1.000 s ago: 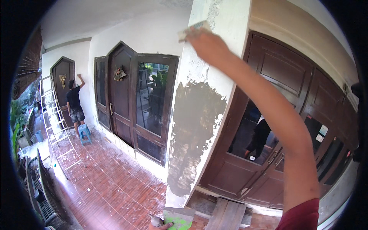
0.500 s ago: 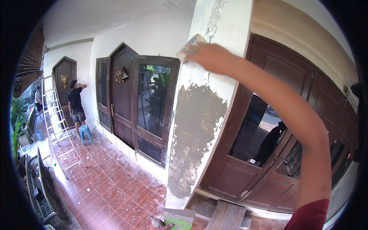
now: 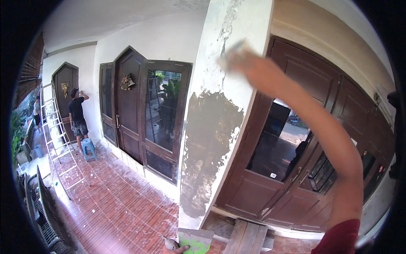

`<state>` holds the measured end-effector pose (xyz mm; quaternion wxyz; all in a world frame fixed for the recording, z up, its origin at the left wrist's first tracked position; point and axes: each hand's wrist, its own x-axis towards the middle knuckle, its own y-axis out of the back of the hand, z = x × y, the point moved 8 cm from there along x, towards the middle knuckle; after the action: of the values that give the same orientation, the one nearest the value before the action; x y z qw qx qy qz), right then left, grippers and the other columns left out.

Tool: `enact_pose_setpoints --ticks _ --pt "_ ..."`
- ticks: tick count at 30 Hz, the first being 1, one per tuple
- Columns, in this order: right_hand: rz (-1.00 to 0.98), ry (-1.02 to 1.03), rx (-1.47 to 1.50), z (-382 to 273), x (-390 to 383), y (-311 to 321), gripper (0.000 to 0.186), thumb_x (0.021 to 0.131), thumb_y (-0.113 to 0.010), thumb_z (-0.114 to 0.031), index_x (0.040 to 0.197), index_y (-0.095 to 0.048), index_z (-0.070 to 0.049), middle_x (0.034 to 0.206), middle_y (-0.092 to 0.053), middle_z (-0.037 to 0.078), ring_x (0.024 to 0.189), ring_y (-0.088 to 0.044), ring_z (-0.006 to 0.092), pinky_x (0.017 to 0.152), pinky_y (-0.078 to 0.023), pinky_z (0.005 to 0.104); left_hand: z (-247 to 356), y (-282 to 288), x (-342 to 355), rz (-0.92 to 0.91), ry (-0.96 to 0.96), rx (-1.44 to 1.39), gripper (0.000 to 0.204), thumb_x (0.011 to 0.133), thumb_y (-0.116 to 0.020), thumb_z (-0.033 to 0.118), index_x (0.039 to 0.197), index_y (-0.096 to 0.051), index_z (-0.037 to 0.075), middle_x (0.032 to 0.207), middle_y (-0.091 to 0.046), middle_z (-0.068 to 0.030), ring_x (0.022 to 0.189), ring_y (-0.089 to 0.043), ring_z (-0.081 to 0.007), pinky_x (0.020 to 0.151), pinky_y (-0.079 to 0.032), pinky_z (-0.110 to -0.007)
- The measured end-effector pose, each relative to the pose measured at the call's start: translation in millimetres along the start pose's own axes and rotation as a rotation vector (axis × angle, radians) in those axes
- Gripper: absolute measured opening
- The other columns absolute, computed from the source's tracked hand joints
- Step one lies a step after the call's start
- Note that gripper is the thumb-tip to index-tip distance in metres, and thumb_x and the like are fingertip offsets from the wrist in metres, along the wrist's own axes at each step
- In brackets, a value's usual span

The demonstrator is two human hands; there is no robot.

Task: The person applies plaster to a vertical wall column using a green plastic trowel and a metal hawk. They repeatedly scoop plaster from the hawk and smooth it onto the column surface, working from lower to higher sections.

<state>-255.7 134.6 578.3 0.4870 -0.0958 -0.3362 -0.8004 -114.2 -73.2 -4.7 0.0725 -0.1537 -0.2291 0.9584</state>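
Observation:
My right hand [image 3: 253,67] is raised against the upper part of a white pillar [image 3: 207,63], blurred by motion. Its fingers are closed on a thin, flat rectangular piece [image 3: 237,46], too smeared to name its kind. Below it, a large grey-brown patch [image 3: 213,131] with ragged white edges covers the pillar's face; a crack line runs up above it. At the bottom edge, my left hand [image 3: 179,249] is partly in view. It grips a flat grey plate with bright green on it [image 3: 195,242], beside a rounded grey lump [image 3: 170,243].
A person in dark clothes [image 3: 77,112] reaches to the far wall, by a blue stool [image 3: 89,150] and a white ladder [image 3: 55,135]. White flakes lie on the red tiled floor [image 3: 122,203]. Brown double doors [image 3: 292,182] stand right of the pillar, above a wooden bench [image 3: 247,237].
My right hand has moved right across the pillar with the flat piece, from its left edge toward its middle. The view has shifted slightly. My left hand keeps its grip.

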Motion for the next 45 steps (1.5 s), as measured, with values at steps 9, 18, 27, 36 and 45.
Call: enact_pose_setpoints --ticks 9,18,27,36,45 --pt "0.247 0.325 -0.170 -50.5 -67.7 8.5 0.030 0.085 -0.055 -0.005 0.112 -0.064 -0.010 0.133 -0.060 0.007 0.129 -0.051 0.0222 0.114 -0.034 0.0436 -1.6 2.5 2.9 -0.007 0.053 -0.009 0.031 0.079 -0.069 -0.007 0.106 -0.057 0.001 0.096 -0.061 -0.0069 0.086 -0.062 -0.0194 0.076 -0.054 -0.033" --pt "0.246 0.165 -0.164 -53.8 -68.1 9.6 0.029 0.083 -0.058 -0.008 0.111 -0.065 -0.010 0.126 -0.063 0.006 0.127 -0.054 0.0193 0.113 -0.036 0.0425 11.2 0.2 -2.5 -0.007 0.066 0.055 0.029 0.078 -0.070 -0.005 0.102 -0.055 0.002 0.092 -0.057 -0.0047 0.081 -0.058 -0.0171 0.074 -0.053 -0.032" --pt "0.270 0.207 -0.168 -31.7 -57.7 9.5 0.033 0.085 -0.055 -0.002 0.114 -0.065 -0.013 0.130 -0.062 0.007 0.126 -0.054 0.0172 0.115 -0.035 0.0407 8.5 3.4 -2.2 -0.004 0.092 0.006 0.030 0.077 -0.071 -0.005 0.101 -0.056 0.004 0.088 -0.055 -0.0017 0.078 -0.056 -0.0152 0.068 -0.051 -0.031" --pt "0.271 0.108 -0.184 -16.2 -26.8 27.6 0.032 0.083 -0.055 0.000 0.111 -0.066 -0.012 0.127 -0.063 0.007 0.121 -0.058 0.0177 0.111 -0.040 0.0400 9.1 6.6 1.9 -0.003 0.063 0.002 0.034 0.076 -0.074 -0.003 0.105 -0.057 0.004 0.090 -0.058 -0.0030 0.079 -0.058 -0.0162 0.067 -0.049 -0.030" --pt "0.154 0.058 -0.272 16.5 -6.5 17.5 0.034 0.085 -0.054 -0.001 0.113 -0.065 -0.015 0.128 -0.062 0.005 0.115 -0.061 0.0236 0.107 -0.045 0.0381 17.4 1.4 0.3 0.009 0.019 -0.026 0.027 0.076 -0.075 -0.002 0.094 -0.057 0.005 0.083 -0.057 -0.0021 0.071 -0.058 -0.0154 0.059 -0.047 -0.029"
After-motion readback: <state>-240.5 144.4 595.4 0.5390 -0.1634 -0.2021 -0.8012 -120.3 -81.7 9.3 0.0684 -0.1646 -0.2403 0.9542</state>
